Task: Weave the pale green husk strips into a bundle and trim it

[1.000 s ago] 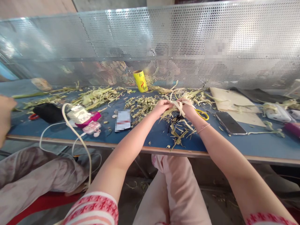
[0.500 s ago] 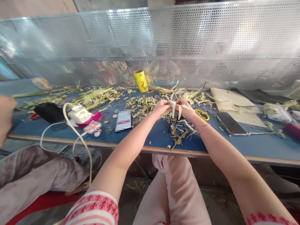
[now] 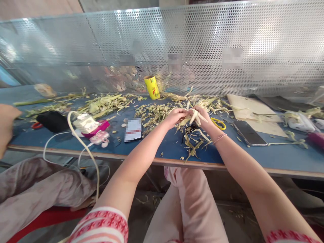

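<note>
Both of my hands meet over the middle of the table, around pale, dry leaf strips (image 3: 194,116) that look folded or woven together, with pointed ends sticking out. My left hand (image 3: 176,116) is closed on the left side of the strips, its fingers bent toward the other hand. My right hand (image 3: 201,114) is closed on them from the right, partly covered by the strips in front. Loose strip scraps (image 3: 192,146) and a small black object (image 3: 190,129) lie just below my hands. Yellow-handled scissors (image 3: 218,124) lie by my right wrist.
A phone (image 3: 249,133) and brown sheets (image 3: 265,126) lie to the right. On the left are a card-like item (image 3: 133,130), a white charger (image 3: 87,124) with cables and a black pouch (image 3: 53,121). A yellow tube (image 3: 152,87) stands before the perforated metal screen (image 3: 113,44). Someone sits at left.
The strips in my hands have turned, and their pointed ends now fan out to the right over my right hand. My left hand has shifted slightly.
</note>
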Demonstrator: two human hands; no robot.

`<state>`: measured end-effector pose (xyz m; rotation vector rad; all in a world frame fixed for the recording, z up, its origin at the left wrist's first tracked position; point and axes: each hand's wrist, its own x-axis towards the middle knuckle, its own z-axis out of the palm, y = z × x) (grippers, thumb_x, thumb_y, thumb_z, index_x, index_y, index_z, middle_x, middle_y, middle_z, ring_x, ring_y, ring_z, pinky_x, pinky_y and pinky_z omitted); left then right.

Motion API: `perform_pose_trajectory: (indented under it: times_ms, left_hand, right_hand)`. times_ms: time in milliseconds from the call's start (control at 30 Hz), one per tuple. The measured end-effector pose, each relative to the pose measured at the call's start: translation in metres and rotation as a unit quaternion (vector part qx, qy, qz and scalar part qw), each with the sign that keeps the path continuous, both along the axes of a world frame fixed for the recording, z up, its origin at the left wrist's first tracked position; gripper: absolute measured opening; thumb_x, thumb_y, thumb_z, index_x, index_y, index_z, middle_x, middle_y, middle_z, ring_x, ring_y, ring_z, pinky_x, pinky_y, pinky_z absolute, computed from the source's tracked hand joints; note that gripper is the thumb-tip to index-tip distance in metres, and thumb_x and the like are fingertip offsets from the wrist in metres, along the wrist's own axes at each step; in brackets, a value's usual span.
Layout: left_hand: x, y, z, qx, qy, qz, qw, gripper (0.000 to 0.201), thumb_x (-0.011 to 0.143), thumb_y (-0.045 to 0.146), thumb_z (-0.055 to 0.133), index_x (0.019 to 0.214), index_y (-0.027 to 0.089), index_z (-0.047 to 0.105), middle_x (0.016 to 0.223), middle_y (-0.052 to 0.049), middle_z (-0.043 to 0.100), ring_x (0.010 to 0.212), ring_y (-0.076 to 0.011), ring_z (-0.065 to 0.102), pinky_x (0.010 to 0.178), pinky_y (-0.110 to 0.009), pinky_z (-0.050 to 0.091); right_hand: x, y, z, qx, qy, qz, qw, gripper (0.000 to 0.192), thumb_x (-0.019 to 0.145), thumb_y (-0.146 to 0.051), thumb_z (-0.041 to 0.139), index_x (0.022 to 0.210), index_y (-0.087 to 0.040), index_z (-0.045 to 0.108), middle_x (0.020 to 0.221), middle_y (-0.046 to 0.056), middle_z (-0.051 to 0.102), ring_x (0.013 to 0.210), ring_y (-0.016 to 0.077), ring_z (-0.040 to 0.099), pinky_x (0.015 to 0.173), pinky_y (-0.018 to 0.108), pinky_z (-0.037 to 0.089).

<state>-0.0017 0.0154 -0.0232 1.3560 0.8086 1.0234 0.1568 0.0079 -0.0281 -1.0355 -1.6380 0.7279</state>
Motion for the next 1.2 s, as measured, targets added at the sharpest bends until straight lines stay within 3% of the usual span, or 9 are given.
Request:
perform_pose_trajectory:
  times_ms: [300, 633, 1200]
  left_hand:
    - [0.001, -0.002, 0.002, -0.002, -0.013, 0.027, 1.0, 0.015, 0.073, 0.021, 0.072, 0.075, 0.012, 0.061, 0.061, 0.002, 0.059, 0.055, -0.0048, 0.055, 0.059, -0.019, 0.043]
    - [0.0, -0.008, 0.011, -0.045, -0.043, 0.039, 0.997, 0.012, 0.077, 0.019, 0.069, 0.079, 0.012, 0.059, 0.068, 0.001, 0.063, 0.056, -0.0042, 0.056, 0.058, -0.019, 0.046]
    - [0.0, -0.006, 0.007, -0.036, -0.033, 0.04, 0.998, 0.014, 0.077, 0.022, 0.069, 0.077, 0.013, 0.059, 0.066, 0.002, 0.06, 0.056, -0.0037, 0.055, 0.057, -0.018, 0.045]
  right_hand:
    - [0.002, -0.002, 0.005, 0.027, 0.012, -0.069, 0.997, 0.033, 0.065, -0.05, 0.068, 0.066, -0.018, 0.057, 0.062, 0.0, 0.054, 0.064, 0.0149, 0.05, 0.057, 0.027, 0.042]
    - [-0.002, -0.008, 0.011, 0.07, 0.048, -0.032, 0.996, 0.028, 0.068, -0.044, 0.066, 0.066, -0.019, 0.054, 0.059, -0.003, 0.049, 0.057, 0.0113, 0.044, 0.056, 0.026, 0.036]
    - [0.0, -0.003, 0.009, 0.045, 0.049, -0.022, 0.998, 0.032, 0.067, -0.049, 0.067, 0.07, -0.02, 0.055, 0.063, -0.002, 0.051, 0.062, 0.0132, 0.047, 0.058, 0.027, 0.04]
